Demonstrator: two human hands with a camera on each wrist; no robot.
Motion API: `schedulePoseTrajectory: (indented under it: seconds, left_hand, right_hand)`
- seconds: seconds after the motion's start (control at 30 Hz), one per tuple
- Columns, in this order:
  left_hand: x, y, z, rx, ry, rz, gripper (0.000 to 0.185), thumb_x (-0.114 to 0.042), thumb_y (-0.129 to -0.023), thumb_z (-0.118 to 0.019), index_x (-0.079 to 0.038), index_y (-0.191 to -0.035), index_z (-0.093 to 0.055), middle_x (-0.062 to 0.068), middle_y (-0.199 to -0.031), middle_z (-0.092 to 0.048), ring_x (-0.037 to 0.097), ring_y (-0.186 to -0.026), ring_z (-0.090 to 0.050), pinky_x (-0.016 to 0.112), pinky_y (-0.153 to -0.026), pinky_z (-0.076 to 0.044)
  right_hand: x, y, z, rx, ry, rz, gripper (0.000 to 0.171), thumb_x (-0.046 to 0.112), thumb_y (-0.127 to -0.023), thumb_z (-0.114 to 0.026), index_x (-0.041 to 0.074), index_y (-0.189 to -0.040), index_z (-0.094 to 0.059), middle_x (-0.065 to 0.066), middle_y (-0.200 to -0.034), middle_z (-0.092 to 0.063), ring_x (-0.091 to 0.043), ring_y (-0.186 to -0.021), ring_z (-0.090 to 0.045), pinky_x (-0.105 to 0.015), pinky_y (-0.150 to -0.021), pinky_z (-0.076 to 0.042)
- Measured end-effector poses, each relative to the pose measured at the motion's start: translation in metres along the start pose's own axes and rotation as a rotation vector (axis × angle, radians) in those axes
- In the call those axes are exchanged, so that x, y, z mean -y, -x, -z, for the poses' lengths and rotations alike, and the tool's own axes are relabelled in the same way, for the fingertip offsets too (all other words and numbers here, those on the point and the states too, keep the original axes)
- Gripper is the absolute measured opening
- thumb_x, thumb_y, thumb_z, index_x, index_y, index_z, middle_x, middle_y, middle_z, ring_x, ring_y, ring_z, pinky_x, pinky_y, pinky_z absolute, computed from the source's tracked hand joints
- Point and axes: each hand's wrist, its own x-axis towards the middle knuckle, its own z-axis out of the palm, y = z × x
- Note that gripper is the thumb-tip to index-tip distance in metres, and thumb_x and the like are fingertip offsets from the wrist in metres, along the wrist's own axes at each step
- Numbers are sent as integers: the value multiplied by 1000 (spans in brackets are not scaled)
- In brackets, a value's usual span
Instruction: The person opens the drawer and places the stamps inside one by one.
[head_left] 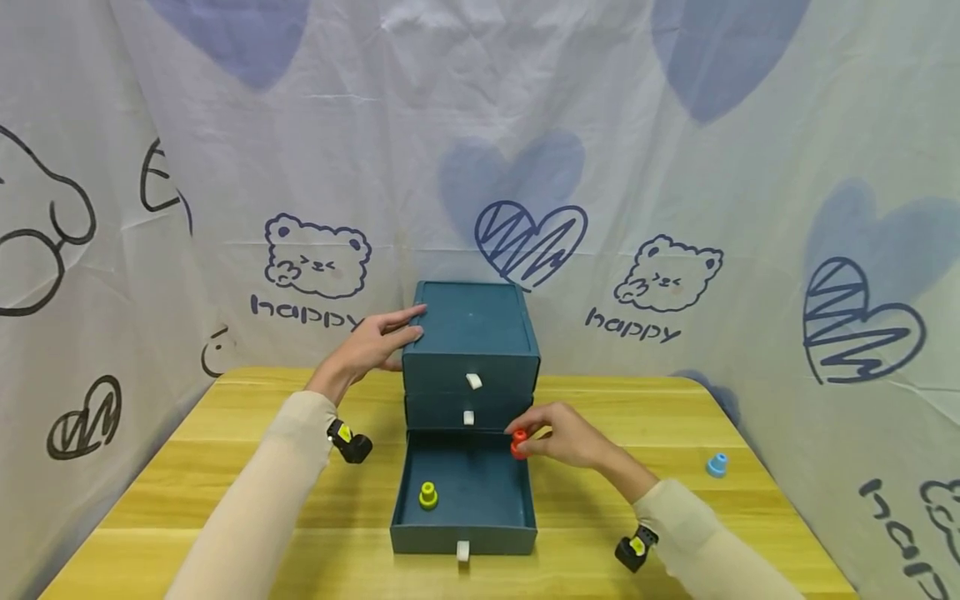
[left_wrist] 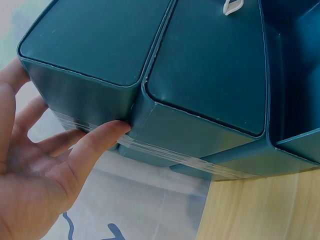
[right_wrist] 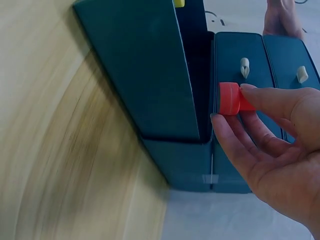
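A dark teal three-drawer cabinet (head_left: 471, 333) stands at the table's back middle. Its bottom drawer (head_left: 465, 525) is pulled out, and a yellow peg (head_left: 428, 495) stands inside at the front left. My right hand (head_left: 558, 437) pinches a red peg (head_left: 519, 444) at the drawer's rear right corner; in the right wrist view the red peg (right_wrist: 230, 98) sits between thumb and fingers beside the drawer's side wall (right_wrist: 150, 75). My left hand (head_left: 386, 337) rests flat against the cabinet's upper left edge, its thumb (left_wrist: 100, 137) touching the cabinet's corner (left_wrist: 135, 107).
A blue peg (head_left: 717, 465) stands on the yellow wooden table (head_left: 262, 500) at the right. White pull tabs (head_left: 473, 381) mark the drawer fronts. Printed cloth walls (head_left: 675, 208) close in the table on three sides.
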Motion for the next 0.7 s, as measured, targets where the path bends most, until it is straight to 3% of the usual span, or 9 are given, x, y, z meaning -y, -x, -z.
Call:
schedulePoseTrajectory:
  seconds: [0.3,0.5,0.7]
  left_hand:
    - [-3,-1,-1,6,7,3,61,-37,-107,-56,-25,-163,-34,11,-172,-23,40,-155,-31,62,-108,-49]
    - [-2,-2,-2,6,11,5,62,-38,-107,-57,-25,-163,-34,12,-172,-23,40,-156,-30,63,-108,-49]
    - [0,-2,-1,1,3,-1,63,-39,-106,-57,-25,-163,-34,12,-173,-22,41,-156,-29,64,-109,-48]
  right_hand:
    - [10,-9,-8,26,17,16,22,8,-91,-78,8,-113,-80,-8,-108,-76,-13,-91,-64,-21,-78,-58]
    - [14,-15,-15,64,3,70,23,7,-91,-78,5,-114,-79,-10,-108,-76,-6,-87,-63,-24,-80,-60]
    - [19,-22,-22,93,-8,65,23,7,-90,-79,4,-113,-79,-8,-106,-75,-6,-88,-65,-17,-80,-59]
